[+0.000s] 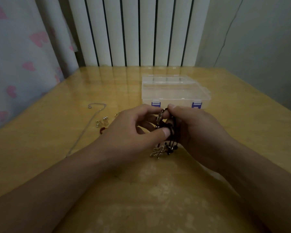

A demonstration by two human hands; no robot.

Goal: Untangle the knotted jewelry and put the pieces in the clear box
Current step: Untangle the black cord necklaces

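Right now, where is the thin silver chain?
In the head view, the thin silver chain lies loose on the table, left of the left hand, beside the small gold pieces.

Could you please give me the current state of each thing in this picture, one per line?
Clear box: lid shut, both purple latches down.
Knotted jewelry: tangled, held above the table.
Left hand: pinching the knot.
Right hand: pinching the knot.
Thin chain: loose on the table.
Table: glossy.
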